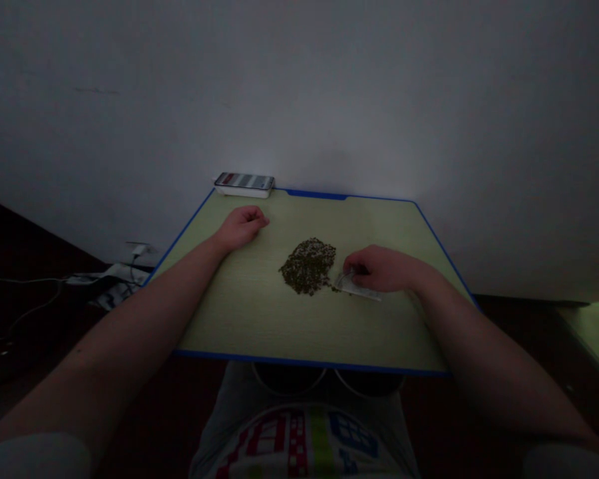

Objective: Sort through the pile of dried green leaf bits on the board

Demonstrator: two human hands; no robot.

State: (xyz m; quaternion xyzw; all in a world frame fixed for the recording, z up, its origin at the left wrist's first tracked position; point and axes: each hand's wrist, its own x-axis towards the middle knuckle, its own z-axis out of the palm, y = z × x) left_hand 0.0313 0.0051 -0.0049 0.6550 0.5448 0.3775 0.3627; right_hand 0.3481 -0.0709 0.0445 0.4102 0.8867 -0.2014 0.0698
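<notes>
Key relation: pile of small grains [307, 267], dark green mixed with pale, sits mid tabletop [249, 319], at 9 o'clock from the right hand [374, 268] and only a short gap off; from the left hand [243, 227] it lies around 4 o'clock, with a wider stretch of bare surface between. Right hand is the nearer one. Pile is near round, slight long axis about 1 to 7 o'clock, edges ragged. Right hand: fingers curled, thumb and index pinching a thin pale piece [348, 286], maybe clear plastic or paper, too dim to tell. Its long edge runs nearly 9 to 3, tipped a bit toward 10 to 4, one end aimed at the pile's 3 to 4 o'clock side. A few loose grains [333, 289] lie between piece and pile; whether the piece touches them, can't tell. Left hand: fingers folded into a loose fist, thumb toward 3 o'clock, resting on or just above the tabletop; nothing seen in it, inside of the fist hidden. Phone [244, 179] on a white box [242, 191] at 12 o'clock from the left hand, at the far edge by the wall [319, 93].
</notes>
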